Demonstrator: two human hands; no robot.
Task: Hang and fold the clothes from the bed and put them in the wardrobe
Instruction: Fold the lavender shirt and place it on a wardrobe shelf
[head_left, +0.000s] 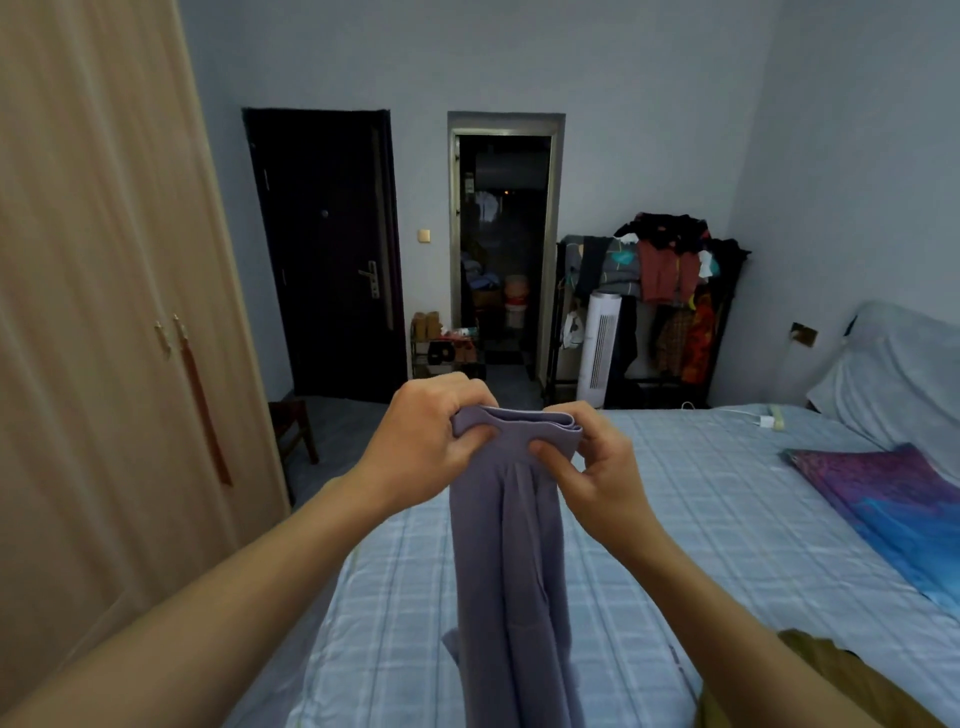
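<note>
The purple garment (511, 545) runs out of the bottom edge, so its lower end and kind cannot be told. The fingers of the left hand (423, 441) disappear behind its folded top; those of the right hand (602, 467) are partly hidden there too. The wardrobe (93, 312) is cut by the left and top edges, the bed (701, 519) by the right and bottom. An olive cloth (831, 680) shows only a corner. The room beyond the open doorway (501, 249) is too dark to read. The heap on the clothes rack (660, 270) is too small to sort.
</note>
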